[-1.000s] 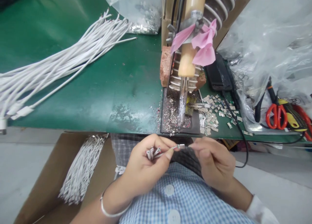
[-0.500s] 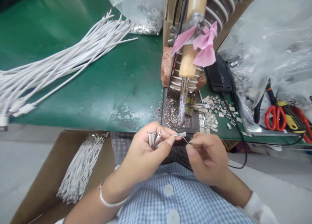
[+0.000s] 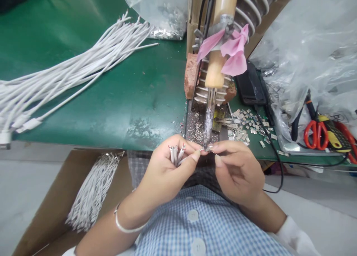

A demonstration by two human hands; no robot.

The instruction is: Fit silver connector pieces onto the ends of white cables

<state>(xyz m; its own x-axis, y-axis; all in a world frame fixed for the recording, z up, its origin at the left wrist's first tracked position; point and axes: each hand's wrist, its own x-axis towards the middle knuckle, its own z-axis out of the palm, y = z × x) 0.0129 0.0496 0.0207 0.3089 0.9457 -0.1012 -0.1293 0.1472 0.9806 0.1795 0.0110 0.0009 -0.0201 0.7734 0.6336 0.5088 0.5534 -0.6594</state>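
Observation:
My left hand (image 3: pixel 169 170) is closed around several white cables (image 3: pixel 173 155), their stripped reddish ends poking up. Its thumb and forefinger pinch one cable whose end meets a small metal connector (image 3: pixel 209 148) just under the tip of the soldering iron (image 3: pixel 208 128). The iron is mounted pointing down and has a wooden handle. Close on the right, my right hand (image 3: pixel 240 172) pinches a thin solder wire (image 3: pixel 214 152), its end at the same spot. Fingers and the iron tip partly hide the joint.
White cables (image 3: pixel 92 62) lie bundled on the green table (image 3: pixel 156 88). Loose connectors (image 3: pixel 251 124) are scattered right of the iron, near a phone (image 3: pixel 251 87) and red-handled scissors (image 3: pixel 315 134). Below the left edge stands a cardboard box (image 3: pixel 50 200) with more cables. A brick (image 3: pixel 191 75) flanks the iron's holder.
Both hands have moved slightly up, bringing the connector and solder wire under the iron tip. The right hand has come closer to the left fingertips.

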